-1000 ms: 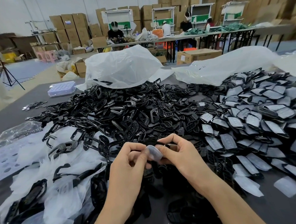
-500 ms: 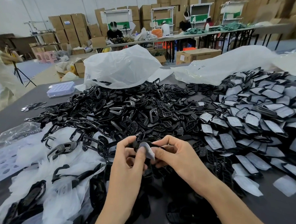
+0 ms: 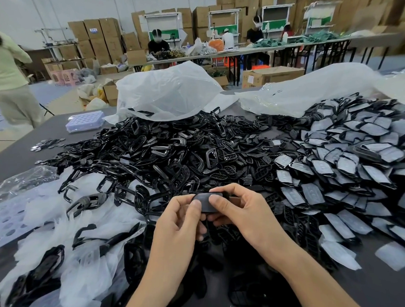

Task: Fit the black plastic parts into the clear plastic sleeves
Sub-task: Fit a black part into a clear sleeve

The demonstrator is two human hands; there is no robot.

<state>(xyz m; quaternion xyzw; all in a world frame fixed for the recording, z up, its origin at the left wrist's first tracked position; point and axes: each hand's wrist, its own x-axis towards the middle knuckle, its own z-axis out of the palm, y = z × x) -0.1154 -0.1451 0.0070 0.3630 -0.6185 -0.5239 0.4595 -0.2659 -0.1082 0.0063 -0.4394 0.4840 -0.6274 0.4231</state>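
Note:
Both hands hold one small black plastic part inside a clear sleeve (image 3: 208,201) just above the near middle of the table. My left hand (image 3: 177,223) pinches its left end with thumb and fingers. My right hand (image 3: 243,212) pinches its right end, thumb on top. A big heap of loose black parts (image 3: 163,155) lies beyond the hands. To the right spreads a pile of sleeved parts (image 3: 354,163). Empty clear sleeves (image 3: 85,267) mixed with black frames cover the near left.
The dark table (image 3: 383,291) carries two large crumpled plastic bags (image 3: 167,93) at the back, a perforated clear tray (image 3: 85,120) at the back left and another (image 3: 1,222) at the left edge. A person (image 3: 4,77) stands at the far left; others work at distant tables.
The sleeved part has been turned from its pale face to lying flat and dark between both hands. The person at the left has walked further into view.

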